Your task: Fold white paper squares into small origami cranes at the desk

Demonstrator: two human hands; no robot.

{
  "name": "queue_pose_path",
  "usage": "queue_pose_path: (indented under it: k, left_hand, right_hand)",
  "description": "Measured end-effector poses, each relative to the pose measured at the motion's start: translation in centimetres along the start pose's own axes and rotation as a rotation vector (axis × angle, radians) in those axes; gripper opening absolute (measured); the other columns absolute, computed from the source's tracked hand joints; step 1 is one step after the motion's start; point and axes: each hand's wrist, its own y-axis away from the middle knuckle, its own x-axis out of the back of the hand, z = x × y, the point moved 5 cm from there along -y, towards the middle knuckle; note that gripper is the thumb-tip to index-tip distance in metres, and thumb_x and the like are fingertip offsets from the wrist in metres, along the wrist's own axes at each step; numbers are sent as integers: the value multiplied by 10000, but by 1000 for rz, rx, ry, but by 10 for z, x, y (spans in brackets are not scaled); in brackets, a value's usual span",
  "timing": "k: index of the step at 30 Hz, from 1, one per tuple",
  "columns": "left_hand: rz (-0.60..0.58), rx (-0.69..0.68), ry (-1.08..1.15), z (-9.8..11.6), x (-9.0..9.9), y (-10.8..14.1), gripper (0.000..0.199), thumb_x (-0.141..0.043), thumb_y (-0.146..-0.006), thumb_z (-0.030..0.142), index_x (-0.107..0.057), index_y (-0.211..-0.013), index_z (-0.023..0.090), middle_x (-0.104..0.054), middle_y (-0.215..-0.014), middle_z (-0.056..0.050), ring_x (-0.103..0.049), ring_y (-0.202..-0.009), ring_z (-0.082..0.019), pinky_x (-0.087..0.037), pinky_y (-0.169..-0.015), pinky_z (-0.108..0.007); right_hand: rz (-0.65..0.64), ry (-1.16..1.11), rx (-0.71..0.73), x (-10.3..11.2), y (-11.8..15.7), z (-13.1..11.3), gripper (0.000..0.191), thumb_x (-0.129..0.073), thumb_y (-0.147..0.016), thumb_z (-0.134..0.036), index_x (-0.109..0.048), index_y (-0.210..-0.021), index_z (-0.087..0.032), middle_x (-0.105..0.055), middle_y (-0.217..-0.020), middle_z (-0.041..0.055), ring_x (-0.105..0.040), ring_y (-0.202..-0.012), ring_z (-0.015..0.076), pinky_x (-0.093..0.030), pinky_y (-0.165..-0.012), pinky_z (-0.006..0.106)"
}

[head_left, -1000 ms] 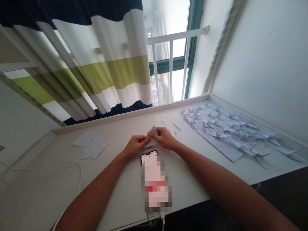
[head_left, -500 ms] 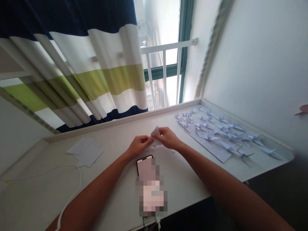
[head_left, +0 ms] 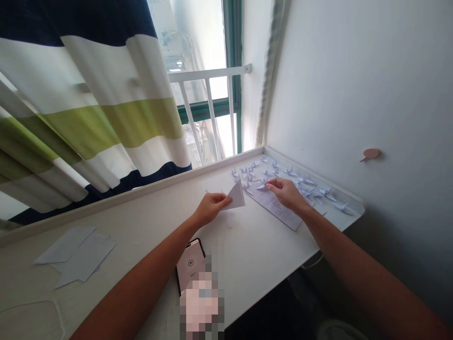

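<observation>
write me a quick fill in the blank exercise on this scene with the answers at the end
The ____ hand holds the folded paper. Of the flat sheets and the paper cranes, the ones nearer the right hand are the ____. The middle band of the curtain, between two white ones, is ____. The thing with a lit screen on the table is a ____.

Missing words: left; cranes; green; phone.

Only bit I could make out was "Vo" on the smartphone (head_left: 187, 269), nearer the wearer than the left hand's (head_left: 212, 208) grip, under a circled-dot icon. The printed sheet (head_left: 283, 212) right of that grip was too tiny to read.
</observation>
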Motion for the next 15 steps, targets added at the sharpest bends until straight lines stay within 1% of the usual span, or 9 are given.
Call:
queue_pose_path:
  k: [2,3,5,7,10,13,15]
  left_hand:
    - [34,12,-13,1,4,2,424,-724,-810,551,-802,-904,144,-750,-856,-78,-630,-759,-185,-454,-693,-281]
    - [66,10,-15,2,8,4,424,-739,-793,552,-802,-874,141,-743,-820,-71,-619,-734,-178,-447,-683,-278]
    - [91,-5,-10,3,14,8,427,-754,-776,552,-799,-845,133,-735,-797,-65,-609,-720,-171,-444,-683,-277]
    - [115,-2,-4,1,21,13,434,-760,-768,556,-799,-843,131,-734,-802,-65,-609,-725,-170,-446,-687,-279]
    - [119,10,16,-3,26,20,457,-758,-762,573,-800,-859,129,-734,-795,-64,-602,-706,-162,-440,-677,-277]
    - [130,2,33,-5,29,25,473,-759,-756,585,-801,-873,129,-738,-806,-65,-606,-713,-163,-440,-686,-280]
    - [152,-3,50,-7,33,28,479,-763,-749,591,-800,-869,129,-741,-812,-66,-610,-718,-165,-442,-692,-280]
  right_hand:
    - [28,-32,-16,-8,-3,-3,177,-693,-828,-364,-738,-810,-194,-761,-844,98,-687,-804,256,-516,-804,416]
    - [51,-65,-25,-14,-3,-5,174,-686,-835,-360,-720,-784,-196,-759,-832,99,-691,-794,254,-521,-807,415]
    - [-13,-109,-15,-33,0,-14,165,-683,-842,-355,-711,-801,-197,-763,-839,100,-707,-819,254,-529,-837,410]
    - [-101,-109,10,-53,5,-25,180,-678,-851,-363,-722,-859,-188,-771,-860,104,-712,-840,258,-530,-859,419]
    - [-151,-173,45,-74,12,-41,266,-670,-862,-433,-724,-872,-172,-775,-884,112,-713,-872,263,-538,-883,434]
    - [-214,-267,23,-94,16,-50,319,-685,-853,-479,-719,-899,-164,-771,-895,108,-713,-890,257,-540,-912,440]
    - [-220,-345,-2,-111,19,-54,350,-675,-858,-506,-699,-888,-159,-758,-886,107,-704,-867,245,-546,-896,423]
